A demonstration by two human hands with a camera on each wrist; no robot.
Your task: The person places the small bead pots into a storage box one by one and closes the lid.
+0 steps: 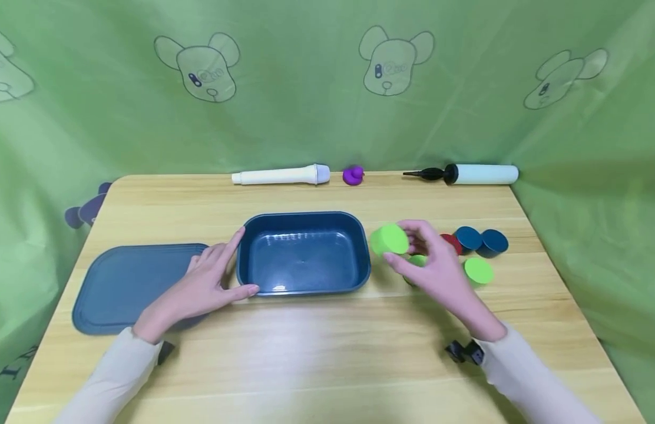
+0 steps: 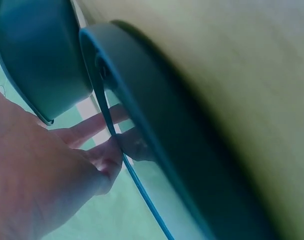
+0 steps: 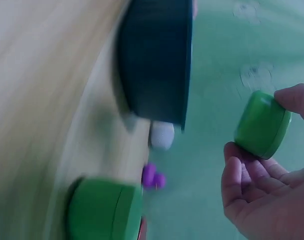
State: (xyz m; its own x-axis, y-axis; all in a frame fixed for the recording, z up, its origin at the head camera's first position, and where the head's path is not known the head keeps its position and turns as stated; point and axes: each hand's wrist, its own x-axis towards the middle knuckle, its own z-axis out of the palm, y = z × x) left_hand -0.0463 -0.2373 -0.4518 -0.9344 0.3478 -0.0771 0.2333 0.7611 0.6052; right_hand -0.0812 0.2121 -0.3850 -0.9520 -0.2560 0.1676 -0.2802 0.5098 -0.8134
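Right hand [image 1: 432, 262]: thumb on one side, curled fingertips on the other, pinching a round green pot [image 1: 389, 240]. Pot tilted, lifted off the worktop [image 1: 306, 359], just right of a blue box [image 1: 303, 259]. Palm not touching it.

Left hand [image 1: 208, 285]: spread wide, thumb at the near left corner of the box, forefinger at the far left corner; a steadying touch by my reading, not a clench. Its wrist passes over the flat blue lid [image 1: 126, 282].

Beneath and behind the right hand, close together: a second green pot [image 1: 417, 259], partly hidden, a red pot [image 1: 452, 242], two blue pots [image 1: 467, 238] [image 1: 493, 242], another green pot [image 1: 478, 271].

Hazards, as I judge them. The pot's sides look smooth and only fingertips hold it; a loose pinch could let it twist out and roll. Carried leftward too low, it would likely knock the box's right wall, and the light left-hand contact might not stop the box sliding. A dropped wrist could topple the crowded pots. A drag of the left sleeve [image 1: 112, 371] might shift the lid.
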